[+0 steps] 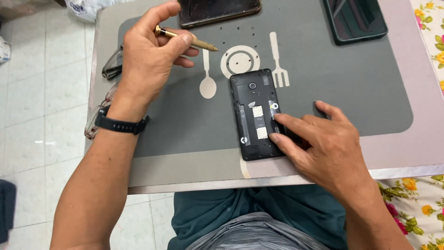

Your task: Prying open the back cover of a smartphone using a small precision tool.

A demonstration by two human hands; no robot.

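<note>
- The left hand (148, 55) hovers over the top-left of the grey placemat (323, 92), its fingers (185, 39) clenched round a slim brass-coloured screwdriver (189, 40), tip pointing right and clear of everything.
- A black wristband (121, 125) sits on that wrist.
- The right hand (333, 148) rests on the opened black phone (256, 113), fingers loose and gripping nothing; two fingertips (276, 118) press its right edge, apparently pinning it flat on the surface.
- The phone lies face down near the mat's front edge, back cover off (matte plastic frame, round camera lens near the top, pale rectangular patches down the middle).
- Tiny dark screws (237, 28) lie scattered on the mat above the printed plate-and-cutlery motif (240, 61), probably parked there so they stay visible against the smooth grey.
- A second dark phone (217, 10) lies at the top edge, and a glossy one (355, 18) sits top right, both well apart from the hands.
- Spectacles (108, 69) rest at the mat's left edge, partly behind the left hand.
- A floral cloth (416, 203) lies to the right.
</note>
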